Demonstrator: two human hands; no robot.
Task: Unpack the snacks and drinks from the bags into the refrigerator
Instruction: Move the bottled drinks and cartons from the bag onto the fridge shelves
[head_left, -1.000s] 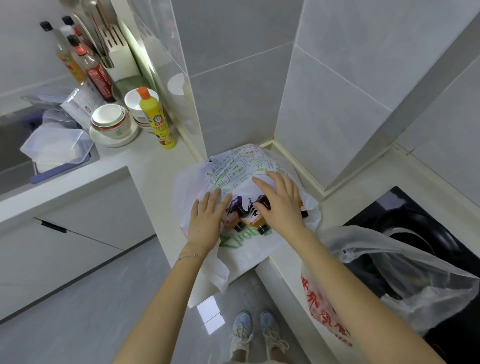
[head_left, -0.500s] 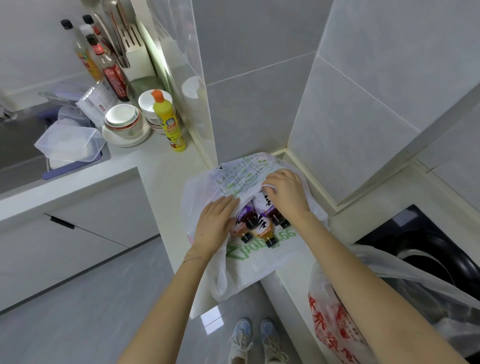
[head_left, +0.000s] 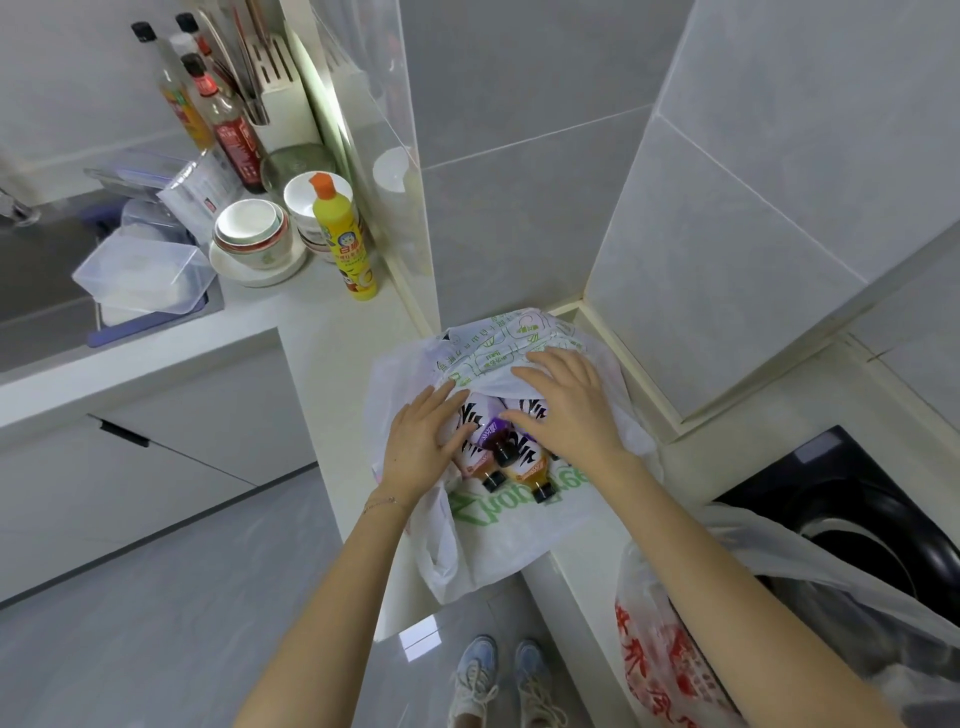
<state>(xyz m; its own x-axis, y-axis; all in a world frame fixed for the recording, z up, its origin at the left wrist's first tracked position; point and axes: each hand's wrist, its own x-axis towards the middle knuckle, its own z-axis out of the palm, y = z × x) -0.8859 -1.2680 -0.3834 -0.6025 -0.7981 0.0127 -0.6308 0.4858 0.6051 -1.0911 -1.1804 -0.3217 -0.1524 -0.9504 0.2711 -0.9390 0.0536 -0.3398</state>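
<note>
A white plastic bag with green print (head_left: 498, 525) lies on the counter corner, its mouth pulled back. Several drink bottles (head_left: 519, 457) with white labels, dark caps and amber or pink liquid lie inside it, caps towards me. My left hand (head_left: 421, 447) rests on the left side of the bottles, fingers fairly straight. My right hand (head_left: 566, 405) lies over the bottles and the bag's upper flap, fingers spread. A second bag, clear with red print (head_left: 670, 660), sits at the lower right.
A yellow dish-soap bottle (head_left: 343, 239), stacked bowls (head_left: 254, 234), sauce bottles (head_left: 228, 124) and a clear plastic box (head_left: 145, 270) stand on the left counter. A black cooktop (head_left: 852, 499) lies at the right. Tiled walls close the corner behind the bag.
My right hand has uncurled from the bag's flap and spread flat over the bottles. My left hand stays against the bottles. More of the bottles shows.
</note>
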